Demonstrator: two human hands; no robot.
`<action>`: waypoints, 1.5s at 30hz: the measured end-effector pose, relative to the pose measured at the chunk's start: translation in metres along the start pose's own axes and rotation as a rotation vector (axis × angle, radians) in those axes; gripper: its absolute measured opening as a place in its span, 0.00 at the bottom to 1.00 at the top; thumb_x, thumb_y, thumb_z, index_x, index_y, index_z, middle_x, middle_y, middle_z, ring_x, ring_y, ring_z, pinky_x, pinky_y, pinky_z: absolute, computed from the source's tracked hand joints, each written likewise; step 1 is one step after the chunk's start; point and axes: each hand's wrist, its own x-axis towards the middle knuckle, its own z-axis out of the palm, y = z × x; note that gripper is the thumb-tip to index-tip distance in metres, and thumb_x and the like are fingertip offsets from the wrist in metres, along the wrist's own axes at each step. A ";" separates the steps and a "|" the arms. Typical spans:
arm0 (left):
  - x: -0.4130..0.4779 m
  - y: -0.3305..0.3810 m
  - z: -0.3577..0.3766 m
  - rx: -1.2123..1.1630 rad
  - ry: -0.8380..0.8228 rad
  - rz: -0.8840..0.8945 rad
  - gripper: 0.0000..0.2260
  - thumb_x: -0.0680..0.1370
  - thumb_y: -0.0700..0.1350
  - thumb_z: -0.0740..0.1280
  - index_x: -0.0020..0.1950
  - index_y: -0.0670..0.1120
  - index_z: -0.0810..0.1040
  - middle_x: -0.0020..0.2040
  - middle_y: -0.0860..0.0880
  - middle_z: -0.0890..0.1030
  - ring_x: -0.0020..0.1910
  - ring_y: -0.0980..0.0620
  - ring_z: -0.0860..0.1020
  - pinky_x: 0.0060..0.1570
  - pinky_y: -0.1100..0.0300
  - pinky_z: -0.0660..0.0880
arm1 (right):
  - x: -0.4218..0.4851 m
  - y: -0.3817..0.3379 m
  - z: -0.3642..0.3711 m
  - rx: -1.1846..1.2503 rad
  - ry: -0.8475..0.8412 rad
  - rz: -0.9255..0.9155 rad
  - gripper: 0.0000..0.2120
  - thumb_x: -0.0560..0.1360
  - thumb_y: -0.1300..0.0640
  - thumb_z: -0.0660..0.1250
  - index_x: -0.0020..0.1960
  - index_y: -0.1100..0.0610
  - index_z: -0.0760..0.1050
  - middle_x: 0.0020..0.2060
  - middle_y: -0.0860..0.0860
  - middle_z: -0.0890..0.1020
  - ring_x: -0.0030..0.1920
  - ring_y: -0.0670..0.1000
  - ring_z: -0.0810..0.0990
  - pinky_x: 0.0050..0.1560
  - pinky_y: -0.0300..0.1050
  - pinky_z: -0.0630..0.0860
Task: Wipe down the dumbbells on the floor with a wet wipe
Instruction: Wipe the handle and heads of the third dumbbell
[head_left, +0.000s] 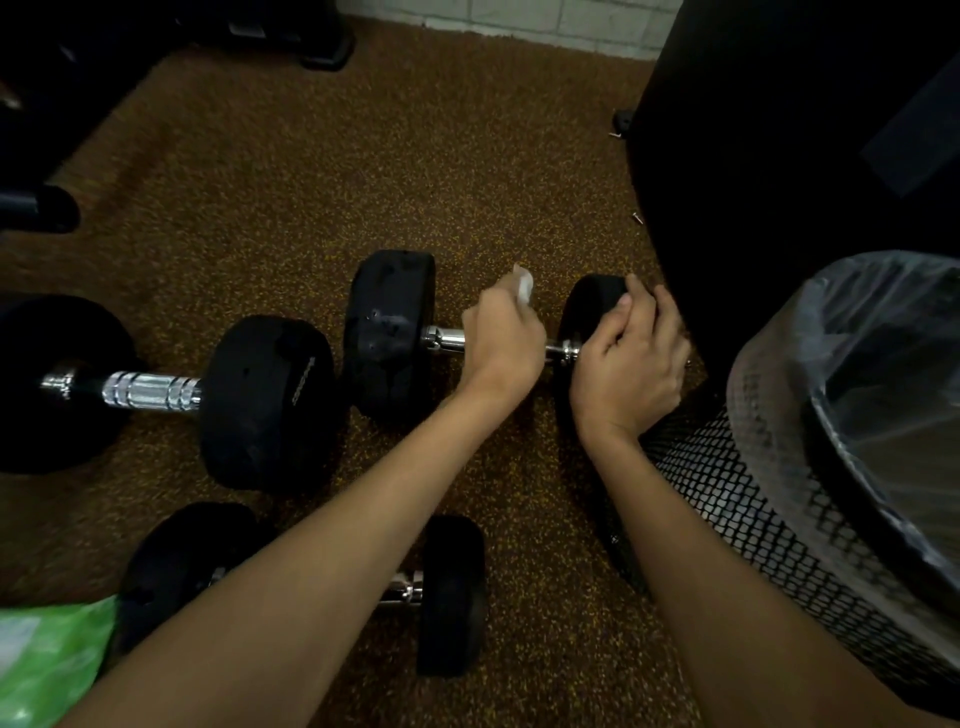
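Three black dumbbells with chrome handles lie on the speckled brown floor. The right dumbbell (389, 332) lies in the middle of the view. My left hand (501, 345) is wrapped round its chrome handle with a white wet wipe (523, 286) bunched under the fingers; a corner of the wipe sticks up. My right hand (631, 364) grips the top of that dumbbell's right head (592, 306). A second dumbbell (270, 405) lies to the left. The third dumbbell (449, 597) lies nearer me, partly hidden under my left forearm.
A black mesh waste bin (779, 545) with a clear plastic liner stands at the right, close to my right forearm. A tall black object (779, 156) rises behind it. A green wipe packet (47, 665) lies at the bottom left. Dark equipment feet (47, 208) sit at the far left.
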 end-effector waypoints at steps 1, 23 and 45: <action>0.000 -0.009 -0.003 0.224 -0.071 0.214 0.17 0.80 0.36 0.56 0.68 0.46 0.71 0.48 0.49 0.78 0.42 0.55 0.77 0.38 0.66 0.75 | 0.000 0.000 0.000 0.000 -0.001 0.002 0.18 0.79 0.50 0.53 0.62 0.49 0.78 0.62 0.49 0.78 0.54 0.56 0.79 0.47 0.50 0.75; 0.031 -0.053 0.017 1.002 -0.329 0.659 0.14 0.83 0.46 0.53 0.63 0.44 0.71 0.59 0.43 0.77 0.59 0.43 0.75 0.62 0.53 0.64 | 0.001 0.002 0.001 -0.019 0.019 -0.013 0.17 0.79 0.50 0.55 0.61 0.49 0.78 0.61 0.50 0.79 0.52 0.55 0.79 0.46 0.50 0.76; -0.008 -0.058 -0.005 0.980 -0.279 0.444 0.29 0.76 0.31 0.55 0.77 0.38 0.51 0.76 0.41 0.55 0.77 0.44 0.50 0.74 0.54 0.41 | 0.000 0.003 0.005 0.001 0.051 -0.024 0.16 0.79 0.50 0.56 0.60 0.48 0.78 0.60 0.49 0.79 0.52 0.54 0.80 0.45 0.50 0.77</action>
